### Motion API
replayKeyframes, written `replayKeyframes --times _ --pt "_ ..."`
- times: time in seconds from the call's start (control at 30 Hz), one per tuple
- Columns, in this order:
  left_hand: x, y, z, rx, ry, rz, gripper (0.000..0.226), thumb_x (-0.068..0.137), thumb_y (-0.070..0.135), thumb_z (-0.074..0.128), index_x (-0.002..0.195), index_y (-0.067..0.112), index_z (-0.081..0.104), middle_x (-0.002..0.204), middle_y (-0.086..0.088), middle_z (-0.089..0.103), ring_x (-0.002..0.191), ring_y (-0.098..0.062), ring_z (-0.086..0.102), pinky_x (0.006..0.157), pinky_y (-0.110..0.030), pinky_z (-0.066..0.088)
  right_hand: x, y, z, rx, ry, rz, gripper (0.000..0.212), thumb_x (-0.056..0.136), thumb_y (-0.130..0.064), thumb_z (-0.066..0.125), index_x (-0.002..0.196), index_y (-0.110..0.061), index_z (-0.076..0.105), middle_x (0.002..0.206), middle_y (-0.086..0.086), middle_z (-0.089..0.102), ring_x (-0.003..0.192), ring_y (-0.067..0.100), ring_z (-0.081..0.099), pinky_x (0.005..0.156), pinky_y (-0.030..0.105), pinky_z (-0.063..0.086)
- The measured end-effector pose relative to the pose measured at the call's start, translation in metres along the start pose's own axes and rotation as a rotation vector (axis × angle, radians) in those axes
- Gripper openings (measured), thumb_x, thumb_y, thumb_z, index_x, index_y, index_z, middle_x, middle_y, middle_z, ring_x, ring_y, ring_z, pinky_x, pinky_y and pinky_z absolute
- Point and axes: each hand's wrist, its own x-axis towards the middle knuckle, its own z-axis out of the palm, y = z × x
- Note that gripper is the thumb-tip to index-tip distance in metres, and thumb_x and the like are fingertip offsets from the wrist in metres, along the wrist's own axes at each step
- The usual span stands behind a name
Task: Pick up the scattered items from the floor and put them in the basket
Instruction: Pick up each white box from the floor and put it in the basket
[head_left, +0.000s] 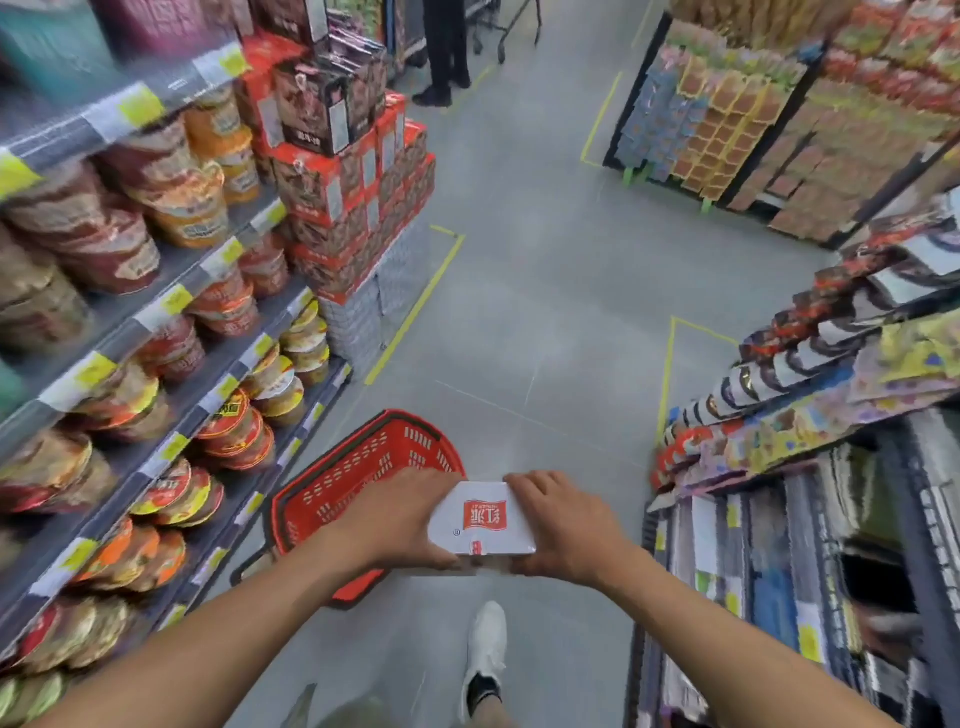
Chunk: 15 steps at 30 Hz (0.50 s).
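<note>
I had both hands out in front of me with a white box (483, 519) carried between them. The left hand (400, 519) took the box's left end, its grip curled round that edge with the thumb underneath and the fingers over the far side. The right hand (566, 530) did the same at the right end, its grip wrapped round with the fingers (535, 486) lying over the top corner. The box lay flat, lid up, and its red label with white characters read upside down to me.

The red basket (358, 467) stood on the grey floor (519, 312) just beside the bottom of the left shelving (171, 332). The box was held in the air, not in the basket. In my view it overlapped the basket's right-hand rim. I could see only red mesh inside the basket, and my left hand and forearm hid part of it.

The left shelves were packed with instant noodle bowls (156, 208), and red cartons (353, 208) were stacked at their far end. Yellow tape lines (415, 312) marked the floor. Bright packets (831, 389) filled the racks on my right. My white shoe (485, 649) showed below the box, and another person's legs (447, 52) stood far up the aisle.
</note>
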Motion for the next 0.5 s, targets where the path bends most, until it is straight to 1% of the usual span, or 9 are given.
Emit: replayKeyframes --times 0.07,0.13,0.27,0.4,0.5 --pt "0.007 -0.007 -0.001 -0.024 0.016 -0.097 0.082 0.06 0.086 0.059 0.13 0.045 0.041 0.123 0.019 0.056 0.111 -0.013 0.053 0.083 -0.04 0.052 0.03 0.012 -0.005 -0.033 -0.007 -0.082 0.098 0.069 -0.076 0.07 0.148 -0.033 0.029 0.141 -0.011 0.048 0.128 0.017 0.046 0.081 0.043 0.058" --pt "0.012 -0.015 0.0 -0.029 0.042 -0.205 0.086 0.061 0.086 0.06 0.134 0.047 0.037 0.127 0.019 0.053 0.114 -0.014 0.051 0.083 -0.041 0.051 0.062 0.021 -0.01 -0.064 -0.043 -0.171 0.1 0.07 -0.074 0.069 0.15 -0.031 0.03 0.143 -0.01 0.048 0.129 0.017 0.046 0.082 0.041 0.057" --pt "0.01 -0.024 0.009 -0.059 0.115 -0.394 0.091 0.067 0.077 0.067 0.144 0.042 0.034 0.135 0.016 0.05 0.119 -0.015 0.048 0.083 -0.036 0.043 0.115 0.023 -0.01 -0.127 -0.094 -0.348 0.103 0.069 -0.071 0.073 0.152 -0.028 0.03 0.145 -0.007 0.047 0.131 0.02 0.046 0.083 0.041 0.056" --pt "-0.004 -0.032 0.029 -0.157 0.164 -0.569 0.1 0.067 0.078 0.067 0.15 0.04 0.027 0.149 0.015 0.043 0.131 -0.015 0.041 0.099 -0.039 0.043 0.154 0.006 -0.003 -0.181 -0.167 -0.502 0.102 0.069 -0.069 0.071 0.152 -0.027 0.031 0.146 -0.006 0.046 0.132 0.021 0.046 0.084 0.043 0.057" --pt "-0.012 -0.047 0.038 -0.186 0.189 -0.649 0.1 0.069 0.074 0.071 0.151 0.039 0.025 0.154 0.015 0.037 0.137 -0.012 0.034 0.1 -0.04 0.043 0.18 -0.012 0.002 -0.192 -0.204 -0.589 0.098 0.071 -0.064 0.074 0.152 -0.027 0.032 0.143 -0.007 0.047 0.13 0.021 0.047 0.085 0.042 0.055"
